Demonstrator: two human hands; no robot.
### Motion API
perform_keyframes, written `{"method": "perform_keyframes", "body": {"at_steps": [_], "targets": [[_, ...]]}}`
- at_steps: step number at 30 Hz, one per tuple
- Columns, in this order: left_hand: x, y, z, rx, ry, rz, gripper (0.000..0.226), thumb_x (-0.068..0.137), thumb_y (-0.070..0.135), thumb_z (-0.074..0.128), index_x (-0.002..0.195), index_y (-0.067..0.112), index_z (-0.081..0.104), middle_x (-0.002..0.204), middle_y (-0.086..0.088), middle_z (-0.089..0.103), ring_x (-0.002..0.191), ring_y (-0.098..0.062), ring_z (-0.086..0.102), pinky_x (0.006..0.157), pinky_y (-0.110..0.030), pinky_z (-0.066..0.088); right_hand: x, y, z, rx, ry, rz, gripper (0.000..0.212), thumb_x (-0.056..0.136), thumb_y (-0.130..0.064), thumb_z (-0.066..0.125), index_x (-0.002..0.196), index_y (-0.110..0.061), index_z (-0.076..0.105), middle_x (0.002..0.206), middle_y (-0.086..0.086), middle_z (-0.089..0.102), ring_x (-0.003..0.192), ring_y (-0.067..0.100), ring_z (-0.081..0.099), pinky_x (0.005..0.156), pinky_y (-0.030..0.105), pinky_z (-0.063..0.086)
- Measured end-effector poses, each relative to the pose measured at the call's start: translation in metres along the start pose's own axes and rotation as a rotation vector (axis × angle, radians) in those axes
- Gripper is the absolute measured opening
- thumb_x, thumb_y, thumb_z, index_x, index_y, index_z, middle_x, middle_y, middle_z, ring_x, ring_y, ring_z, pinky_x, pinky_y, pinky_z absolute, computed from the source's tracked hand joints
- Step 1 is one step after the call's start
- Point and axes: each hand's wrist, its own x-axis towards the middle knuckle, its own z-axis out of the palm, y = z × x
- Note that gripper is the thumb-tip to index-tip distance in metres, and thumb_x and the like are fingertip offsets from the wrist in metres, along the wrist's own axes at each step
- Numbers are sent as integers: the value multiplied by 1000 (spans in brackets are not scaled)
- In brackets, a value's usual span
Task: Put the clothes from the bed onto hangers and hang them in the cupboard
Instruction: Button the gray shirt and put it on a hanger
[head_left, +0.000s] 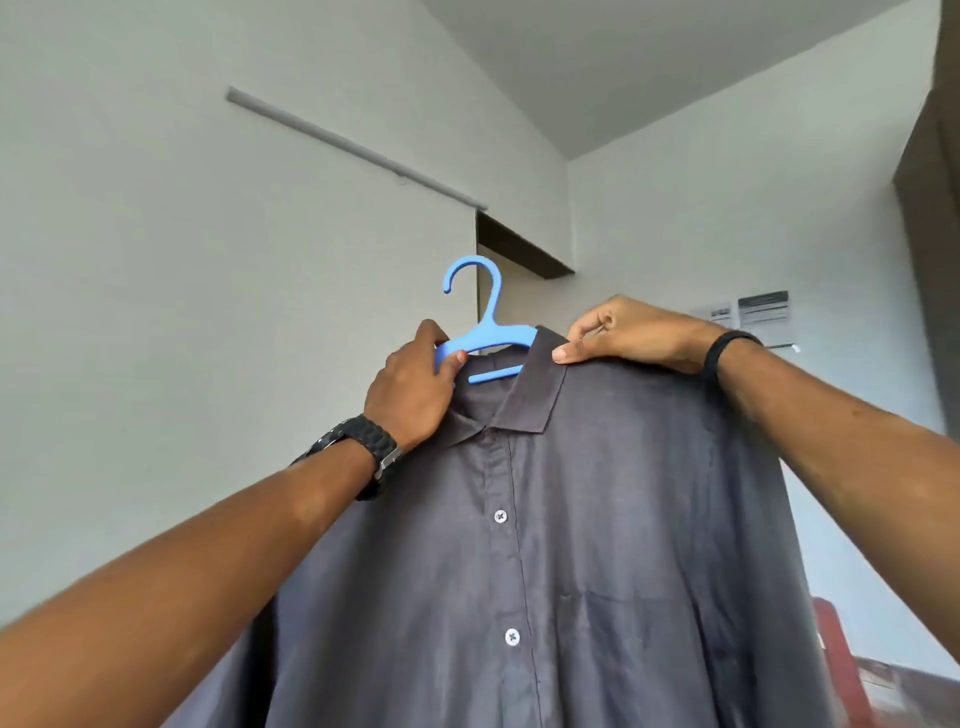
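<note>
We hold a grey shirt (571, 545) up high, its smooth woven cloth hanging below our fingers. Our left hand (415, 395) grips the glossy blue plastic hanger (483, 338) at its arm; our right hand (623, 332) pinches the shirt's shoulder seam beside the collar. The hanger looks partly threaded through the neck. Seating it and hanging it in the cupboard remain.
</note>
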Motion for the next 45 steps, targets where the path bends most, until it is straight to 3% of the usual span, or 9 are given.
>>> {"method": "perform_keyframes", "body": {"at_steps": [6,8,17,21,29,32,34,36,45], "targets": [[79,54,154,-223,-105,-3,15,97,33,45,100,18,44,91,-9,61,89,-31,62,78,-46,48,22,79,-138,15,-231,469,35,73,-19,79,99,-1,65,96,16,67,76,23,66,69,30,56],[116,89,186,-260,-163,11,14,97,31,45,98,17,44,88,-9,61,88,-33,59,75,-44,46,25,82,-191,42,-255,598,20,80,-11,69,96,1,65,90,13,71,72,20,70,64,28,58],[290,278,231,-522,-449,141,12,97,28,49,91,19,45,64,8,51,78,-23,65,70,-34,45,5,37,-431,35,-139,940,31,75,-6,74,105,3,69,105,18,70,89,24,71,88,38,56],[344,344,234,-546,-520,229,15,96,29,51,94,15,48,74,3,47,66,-16,50,59,-29,33,-29,6,-492,-31,9,1018,29,85,-7,60,110,5,65,109,20,68,89,24,70,81,33,58],[376,483,285,-427,-341,472,22,96,23,52,105,4,57,111,-13,46,103,-30,48,86,-39,43,-103,-11,-584,-226,255,1053,22,82,-28,66,90,-9,73,99,14,72,84,25,68,90,39,52],[370,557,317,-254,-187,582,27,98,23,47,115,2,54,120,-14,45,108,-32,46,77,-41,43,-153,9,-632,-278,294,1062,17,86,-25,66,89,-9,70,94,13,71,78,22,68,80,35,54],[359,602,340,-196,-129,600,30,99,24,45,121,4,51,123,-12,43,107,-31,47,67,-38,39,-187,24,-663,-257,273,1092,21,84,-20,67,98,-5,69,104,16,71,89,27,68,88,39,53],[350,650,362,-114,-98,633,26,100,22,41,120,7,50,124,-11,45,103,-30,51,62,-34,35,-220,38,-696,-252,288,1110,27,81,-19,68,102,-1,69,109,19,69,93,29,67,94,43,51],[343,824,448,42,-191,570,26,95,3,32,119,1,43,110,-9,65,98,-28,65,66,-32,34,-304,102,-828,-314,377,979,28,82,-21,72,98,1,63,94,16,66,78,22,63,69,28,52]]}}
